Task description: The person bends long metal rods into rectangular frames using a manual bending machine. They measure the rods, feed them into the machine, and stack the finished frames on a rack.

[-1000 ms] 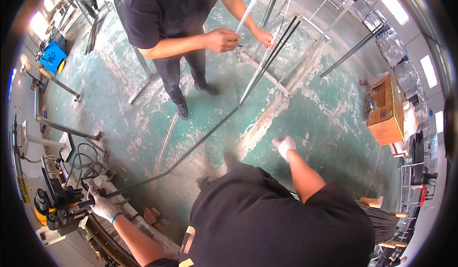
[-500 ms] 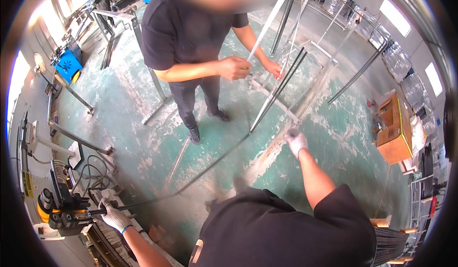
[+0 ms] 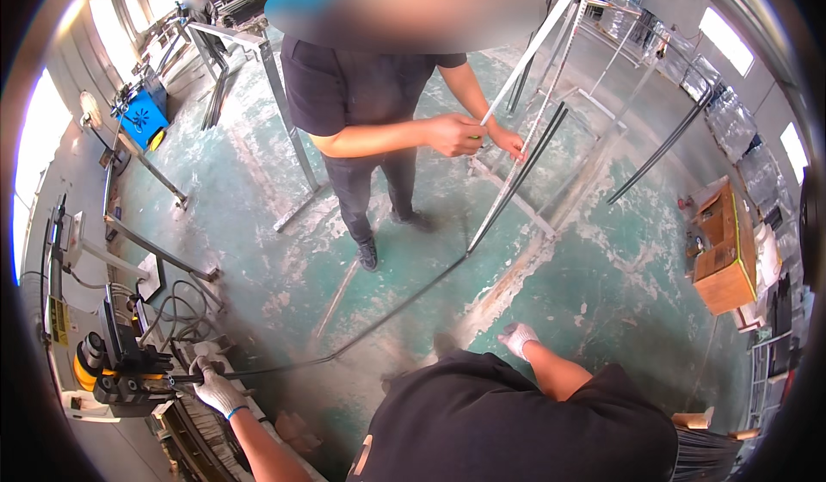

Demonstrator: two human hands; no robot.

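My left hand [image 3: 217, 389], in a white knit glove, is closed around a long thin black tube [image 3: 396, 317]. It grips the tube close to a yellow-and-black machine head [image 3: 101, 377], where the tube's end goes in. From my hand the tube runs right, bends, and reaches the dark upright bars in front of the co-worker. My right hand [image 3: 519, 340], also gloved, hangs over the green floor near my body. It holds nothing that I can see, its fingers loosely apart. A co-worker's hand [image 3: 456, 135] holds a pale bar [image 3: 538, 43]; their other hand touches a thin upright strip.
A metal frame [image 3: 551, 224] stands on the floor beyond my right hand. A grey steel stand [image 3: 292, 129] is behind the co-worker. An orange-brown wooden box [image 3: 727, 254] sits at the right. Hoses [image 3: 185, 310] coil beside the machine at the left.
My right hand has drawn back toward my body and left, away from the metal frame. My left hand stays on the black tube. The whole view has shifted slightly.
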